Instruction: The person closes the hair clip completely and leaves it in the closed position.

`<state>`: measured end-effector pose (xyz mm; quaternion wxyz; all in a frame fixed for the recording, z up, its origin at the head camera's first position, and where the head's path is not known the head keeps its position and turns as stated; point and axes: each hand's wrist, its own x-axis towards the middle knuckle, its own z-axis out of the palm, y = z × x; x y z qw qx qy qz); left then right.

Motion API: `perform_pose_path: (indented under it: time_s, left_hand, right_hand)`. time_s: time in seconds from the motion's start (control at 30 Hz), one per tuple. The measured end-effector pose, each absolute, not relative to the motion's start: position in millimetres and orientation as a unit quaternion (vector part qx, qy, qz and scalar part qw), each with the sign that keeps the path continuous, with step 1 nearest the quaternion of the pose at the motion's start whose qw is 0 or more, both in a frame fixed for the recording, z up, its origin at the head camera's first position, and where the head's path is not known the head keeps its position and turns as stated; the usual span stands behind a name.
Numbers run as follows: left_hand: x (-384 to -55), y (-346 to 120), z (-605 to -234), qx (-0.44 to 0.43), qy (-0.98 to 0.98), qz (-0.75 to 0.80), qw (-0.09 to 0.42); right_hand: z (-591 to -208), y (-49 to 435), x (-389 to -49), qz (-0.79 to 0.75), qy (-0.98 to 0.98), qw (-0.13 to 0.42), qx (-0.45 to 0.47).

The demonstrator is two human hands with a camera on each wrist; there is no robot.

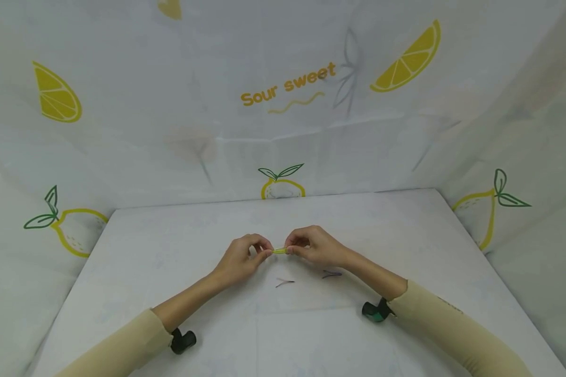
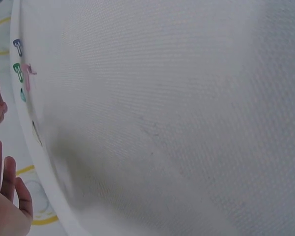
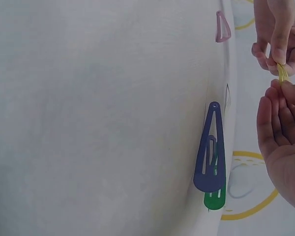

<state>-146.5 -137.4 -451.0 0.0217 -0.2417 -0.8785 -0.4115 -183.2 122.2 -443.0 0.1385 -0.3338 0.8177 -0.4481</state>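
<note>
Between my two hands is a small yellow hair clip (image 1: 280, 251), showing as narrow yellow strips in the right wrist view (image 3: 283, 73). My left hand (image 1: 243, 257) pinches its left end between thumb and fingers. The other end is pinched by my right hand (image 1: 317, 247), its thumb pressing against the fingers. Fingertips cover both ends of the clip. A pink snap clip (image 3: 222, 27) and a blue snap clip (image 3: 209, 174) lie on the table, nearer my body than the hands. A green snap clip (image 3: 215, 201) shows partly behind the blue one.
A white cloth covers the table (image 1: 226, 335), and a lemon-print curtain (image 1: 207, 99) hangs behind and at both sides. Black wrist devices (image 1: 184, 342) stick out below each sleeve. Another small teal piece (image 2: 22, 95) lies near the clips.
</note>
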Motion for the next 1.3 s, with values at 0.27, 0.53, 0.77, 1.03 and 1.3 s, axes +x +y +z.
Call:
perform_pose_path:
  time_s: [0.27,0.53,0.77,1.03,1.3]
  left_hand:
    - [-149.1,-138.7,-454.9,-0.243,-0.877,-0.410,0.054]
    - [-148.9,-139.2,-454.5,-0.247,-0.871,-0.420,0.068]
    - [-148.4,-140.1,-456.0,-0.251,-0.866,-0.425,0.076]
    - [-148.7,-141.0,-458.3,-0.250,-0.866,-0.427,0.069]
    - [-148.4,-141.0,-456.6,-0.243,-0.872,-0.421,0.059]
  right_hand:
    - [-443.3,122.4,-184.5,-0.484,0.798,0.154,-0.325]
    - [-442.0,121.8,-185.3,-0.534,0.765,0.172,-0.317]
    - [-440.1,123.4,-184.7,-0.534,0.763,0.169,-0.322]
    - [-443.0,122.6,-185.6,-0.519,0.776,0.164,-0.319]
    - [-443.9,120.2,-185.6,-0.498,0.795,0.153,-0.311]
